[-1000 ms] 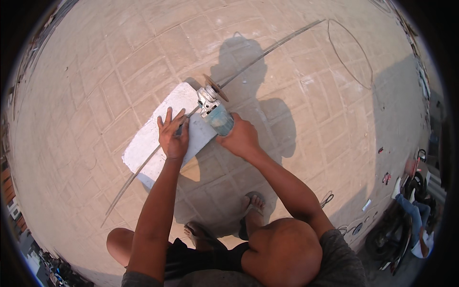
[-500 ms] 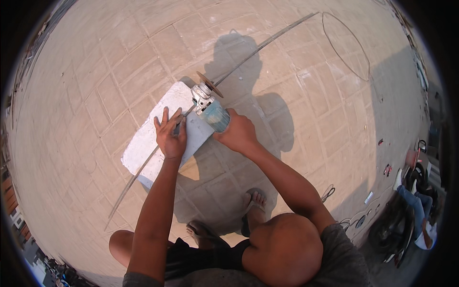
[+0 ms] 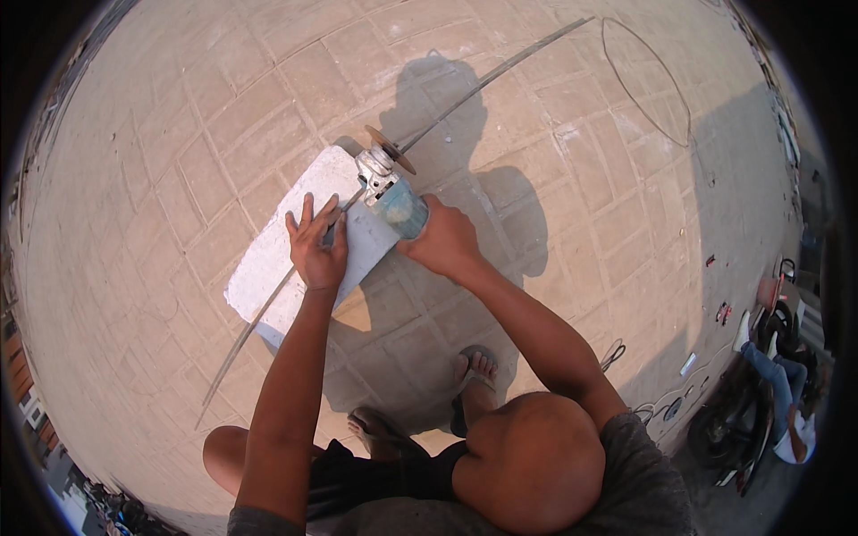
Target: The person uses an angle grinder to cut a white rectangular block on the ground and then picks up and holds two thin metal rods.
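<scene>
My right hand [image 3: 447, 238] is closed round the body of a teal angle grinder [image 3: 400, 211] with a silver head. The thin brown disc [image 3: 390, 149] of the grinder stands on edge at the far end of a white block [image 3: 277, 241], near a long grey metal rod [image 3: 242, 342]. That rod runs slantwise across the block and out past both of its ends. With fingers spread, my left hand [image 3: 317, 250] holds the rod down on the block, just left of the grinder head. Whether the disc touches the rod cannot be made out.
Tan paving [image 3: 572, 268] lies all around. A loop of thin wire [image 3: 617, 87] rests at the far right. Black cable [image 3: 614, 355] lies beside my right elbow. At the right edge a person in jeans [image 3: 770, 384] is next to a motorcycle [image 3: 724, 429]. My sandalled feet [image 3: 474, 380] are near the block.
The whole view has shifted very slightly. My two hands, the grinder and the rod keep the same places on the block.
</scene>
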The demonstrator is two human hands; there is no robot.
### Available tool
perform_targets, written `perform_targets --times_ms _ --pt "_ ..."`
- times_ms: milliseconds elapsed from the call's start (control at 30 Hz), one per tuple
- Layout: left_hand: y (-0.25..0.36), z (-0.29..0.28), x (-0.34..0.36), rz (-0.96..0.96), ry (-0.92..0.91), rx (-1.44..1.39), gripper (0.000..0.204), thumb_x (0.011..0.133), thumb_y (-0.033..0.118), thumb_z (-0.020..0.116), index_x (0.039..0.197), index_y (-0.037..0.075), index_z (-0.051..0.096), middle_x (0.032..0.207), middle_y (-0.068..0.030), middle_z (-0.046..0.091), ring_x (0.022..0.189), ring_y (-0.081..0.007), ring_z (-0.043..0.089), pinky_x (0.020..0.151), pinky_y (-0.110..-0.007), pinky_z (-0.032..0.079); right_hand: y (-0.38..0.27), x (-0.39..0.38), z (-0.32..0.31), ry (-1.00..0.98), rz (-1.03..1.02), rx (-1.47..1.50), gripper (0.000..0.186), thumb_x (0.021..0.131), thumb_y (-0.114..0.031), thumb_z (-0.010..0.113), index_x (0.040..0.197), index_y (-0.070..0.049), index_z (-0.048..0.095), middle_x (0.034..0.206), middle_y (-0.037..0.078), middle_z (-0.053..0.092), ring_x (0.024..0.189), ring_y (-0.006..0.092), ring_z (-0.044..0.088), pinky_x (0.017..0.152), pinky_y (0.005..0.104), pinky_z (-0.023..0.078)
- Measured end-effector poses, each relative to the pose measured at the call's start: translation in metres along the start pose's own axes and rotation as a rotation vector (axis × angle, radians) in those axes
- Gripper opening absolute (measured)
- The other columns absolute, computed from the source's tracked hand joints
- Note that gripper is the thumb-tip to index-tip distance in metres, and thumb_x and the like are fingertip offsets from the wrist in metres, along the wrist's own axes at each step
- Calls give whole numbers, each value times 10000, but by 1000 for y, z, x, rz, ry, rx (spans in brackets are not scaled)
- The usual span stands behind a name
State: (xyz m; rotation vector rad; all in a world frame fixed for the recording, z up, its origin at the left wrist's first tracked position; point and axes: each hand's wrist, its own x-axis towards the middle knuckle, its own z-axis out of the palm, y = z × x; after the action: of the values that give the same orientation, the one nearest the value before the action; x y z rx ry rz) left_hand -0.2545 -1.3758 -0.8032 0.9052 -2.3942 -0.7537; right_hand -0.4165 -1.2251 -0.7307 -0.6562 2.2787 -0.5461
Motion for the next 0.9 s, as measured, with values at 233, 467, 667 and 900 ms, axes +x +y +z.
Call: perform_targets --times_ms 233,467,667,900 --pt "-1 0 0 6 -1 13 114 891 76 756 997 113 774 1254 11 753 1418 -277 535 1248 -568 244 0 3 -1 -14 4 -19 671 668 -340 857 1215 -16 642 1001 242 741 981 418 718 849 469 578" --pt "-2 0 -1 -3 -2 15 100 895 89 760 992 111 776 1252 8 754 1418 -276 535 1250 -562 243 -2 4 -2 -32 11 -23 669 674 -330 853 1228 -20 641 1020 236 742 990 411 719 859 466 577" --pt "-1 1 0 -8 -6 22 98 899 94 760 992 112 782 1248 8 756 1417 -274 535 1252 -561 243 -2 5 -2 -49 24 -26 682 680 -329 854 1247 -20 636 1027 231 744 993 400 724 864 460 578" --pt "1 1 1 -11 -3 19 97 898 90 759 990 113 779 1247 12 756 1417 -270 537 1251 -561 244 -1 5 -3 -32 12 -24 685 681 -328 848 1252 -17 633 1028 231 744 994 402 723 868 456 579"
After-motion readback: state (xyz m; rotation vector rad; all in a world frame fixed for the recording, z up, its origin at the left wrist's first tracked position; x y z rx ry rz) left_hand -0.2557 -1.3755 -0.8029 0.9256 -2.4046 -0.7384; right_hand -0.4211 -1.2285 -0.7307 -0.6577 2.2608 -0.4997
